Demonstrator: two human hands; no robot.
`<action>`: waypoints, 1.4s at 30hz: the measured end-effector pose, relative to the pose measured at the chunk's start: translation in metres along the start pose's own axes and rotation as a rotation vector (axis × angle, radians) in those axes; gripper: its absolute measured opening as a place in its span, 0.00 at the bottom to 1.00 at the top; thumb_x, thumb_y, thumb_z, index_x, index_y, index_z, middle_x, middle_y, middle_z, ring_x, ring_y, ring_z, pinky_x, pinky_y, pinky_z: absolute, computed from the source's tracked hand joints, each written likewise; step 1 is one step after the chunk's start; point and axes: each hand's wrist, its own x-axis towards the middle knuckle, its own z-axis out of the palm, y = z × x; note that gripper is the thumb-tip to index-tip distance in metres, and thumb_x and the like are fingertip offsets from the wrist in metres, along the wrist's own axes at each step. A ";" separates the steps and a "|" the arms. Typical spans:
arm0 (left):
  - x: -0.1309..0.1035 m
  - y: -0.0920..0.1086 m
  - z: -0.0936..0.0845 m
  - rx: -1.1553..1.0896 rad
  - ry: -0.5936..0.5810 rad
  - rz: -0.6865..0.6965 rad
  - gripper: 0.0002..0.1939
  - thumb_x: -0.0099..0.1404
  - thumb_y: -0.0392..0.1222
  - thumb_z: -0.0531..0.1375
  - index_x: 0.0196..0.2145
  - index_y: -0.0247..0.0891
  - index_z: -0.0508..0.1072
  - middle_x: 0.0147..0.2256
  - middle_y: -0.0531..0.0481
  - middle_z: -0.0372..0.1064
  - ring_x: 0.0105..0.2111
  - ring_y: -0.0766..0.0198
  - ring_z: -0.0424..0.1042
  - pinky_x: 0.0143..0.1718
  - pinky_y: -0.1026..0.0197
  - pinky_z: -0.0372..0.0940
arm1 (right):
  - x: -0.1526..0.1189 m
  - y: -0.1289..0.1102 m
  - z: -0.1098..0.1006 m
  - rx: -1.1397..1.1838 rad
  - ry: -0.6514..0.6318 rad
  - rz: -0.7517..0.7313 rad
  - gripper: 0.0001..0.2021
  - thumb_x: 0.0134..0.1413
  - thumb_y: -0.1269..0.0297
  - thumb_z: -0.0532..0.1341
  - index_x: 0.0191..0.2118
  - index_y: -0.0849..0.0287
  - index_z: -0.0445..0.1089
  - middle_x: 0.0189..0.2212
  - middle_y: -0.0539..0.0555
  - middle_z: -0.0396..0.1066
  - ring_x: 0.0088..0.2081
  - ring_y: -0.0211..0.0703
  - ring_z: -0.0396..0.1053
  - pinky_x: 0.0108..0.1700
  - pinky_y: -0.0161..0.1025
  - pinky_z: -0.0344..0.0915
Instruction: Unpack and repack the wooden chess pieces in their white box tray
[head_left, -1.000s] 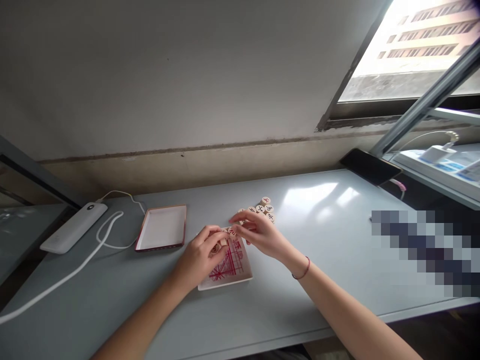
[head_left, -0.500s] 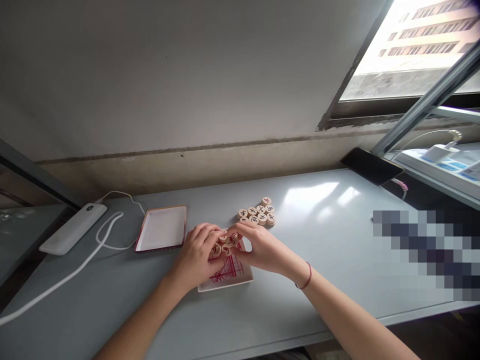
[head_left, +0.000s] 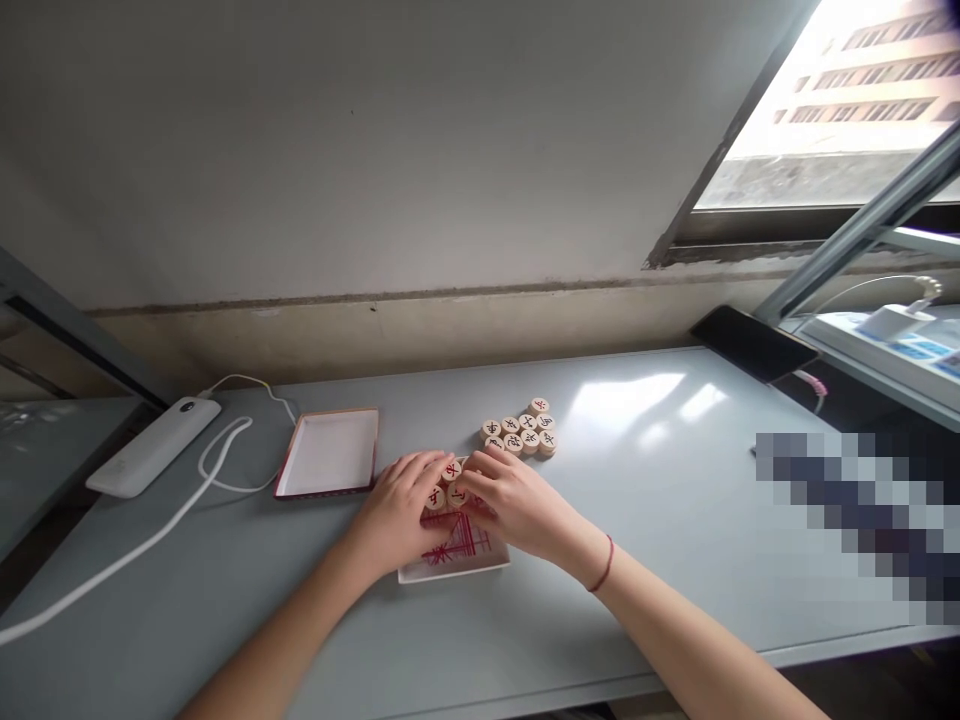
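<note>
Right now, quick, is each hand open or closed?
Left hand: partly curled beside the discs in the box; grip unclear.
Right hand: bent at the discs; whether it holds one is hidden.

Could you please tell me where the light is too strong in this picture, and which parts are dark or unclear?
Head view: the window is partly washed out, and bright glare patches lie on the desk; head view: the wall darkens toward the upper left; head view: coarse pixel blocks hide an area at right.
</note>
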 end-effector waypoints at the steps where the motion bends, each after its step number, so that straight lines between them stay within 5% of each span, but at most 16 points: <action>1: 0.000 0.000 0.000 -0.008 0.001 0.000 0.35 0.52 0.31 0.60 0.58 0.43 0.60 0.55 0.45 0.63 0.55 0.51 0.62 0.56 0.46 0.60 | 0.000 0.000 0.000 0.007 0.004 0.001 0.05 0.60 0.68 0.56 0.34 0.59 0.69 0.31 0.55 0.66 0.34 0.43 0.60 0.37 0.41 0.63; 6: 0.001 0.000 0.001 -0.017 0.019 -0.003 0.27 0.61 0.38 0.60 0.57 0.41 0.61 0.54 0.45 0.65 0.53 0.52 0.64 0.54 0.48 0.62 | 0.001 0.016 -0.013 0.155 0.097 0.116 0.05 0.58 0.64 0.58 0.37 0.58 0.69 0.34 0.55 0.68 0.37 0.43 0.65 0.39 0.39 0.64; 10: 0.002 0.000 0.001 -0.002 0.035 -0.025 0.24 0.65 0.45 0.59 0.57 0.43 0.62 0.53 0.45 0.66 0.51 0.53 0.65 0.52 0.48 0.63 | 0.008 0.056 -0.031 0.024 0.220 0.501 0.09 0.59 0.62 0.56 0.39 0.60 0.70 0.39 0.58 0.70 0.35 0.43 0.69 0.38 0.39 0.64; 15: 0.001 0.002 -0.001 0.011 0.044 -0.028 0.23 0.64 0.44 0.59 0.57 0.43 0.63 0.52 0.46 0.66 0.50 0.53 0.66 0.51 0.50 0.64 | 0.023 0.100 -0.046 -0.154 0.033 0.873 0.15 0.53 0.57 0.57 0.43 0.59 0.70 0.41 0.59 0.71 0.34 0.44 0.70 0.33 0.37 0.61; 19: 0.000 0.004 -0.002 0.021 0.027 -0.040 0.25 0.63 0.45 0.60 0.57 0.41 0.63 0.52 0.45 0.66 0.50 0.53 0.66 0.52 0.49 0.64 | 0.033 0.114 -0.044 -0.105 -0.202 0.933 0.17 0.49 0.58 0.60 0.44 0.59 0.71 0.35 0.58 0.74 0.35 0.47 0.70 0.30 0.36 0.59; 26: 0.000 0.002 -0.002 0.044 0.033 -0.018 0.25 0.63 0.45 0.60 0.57 0.40 0.63 0.52 0.45 0.67 0.50 0.53 0.66 0.51 0.48 0.64 | 0.043 0.123 -0.038 -0.093 -0.212 0.915 0.10 0.42 0.65 0.63 0.35 0.60 0.75 0.30 0.58 0.75 0.33 0.48 0.72 0.31 0.36 0.61; 30: -0.001 0.001 0.000 0.070 0.118 0.022 0.26 0.63 0.47 0.60 0.56 0.41 0.63 0.52 0.43 0.65 0.52 0.51 0.65 0.52 0.47 0.64 | 0.042 0.108 -0.047 -0.075 -0.062 0.873 0.13 0.46 0.65 0.61 0.39 0.60 0.73 0.37 0.59 0.75 0.39 0.49 0.71 0.35 0.37 0.64; 33: 0.001 0.003 -0.001 0.063 0.213 0.052 0.26 0.64 0.49 0.60 0.57 0.40 0.61 0.52 0.42 0.65 0.52 0.51 0.64 0.52 0.47 0.63 | 0.033 0.074 -0.048 0.212 0.141 0.679 0.11 0.50 0.63 0.60 0.40 0.57 0.71 0.39 0.55 0.74 0.37 0.42 0.72 0.35 0.35 0.66; 38: 0.002 0.014 -0.003 0.002 0.330 0.093 0.24 0.67 0.46 0.57 0.58 0.42 0.59 0.50 0.44 0.66 0.49 0.55 0.68 0.50 0.51 0.66 | 0.015 0.010 -0.029 0.690 0.086 0.442 0.11 0.53 0.58 0.61 0.40 0.57 0.68 0.37 0.54 0.73 0.32 0.38 0.71 0.33 0.35 0.68; 42: 0.002 0.021 -0.003 -0.065 0.341 0.110 0.14 0.69 0.42 0.53 0.52 0.43 0.65 0.45 0.47 0.68 0.44 0.60 0.71 0.46 0.56 0.69 | 0.011 -0.006 -0.015 0.930 0.077 0.386 0.10 0.54 0.58 0.61 0.38 0.58 0.67 0.35 0.53 0.71 0.34 0.38 0.71 0.35 0.36 0.70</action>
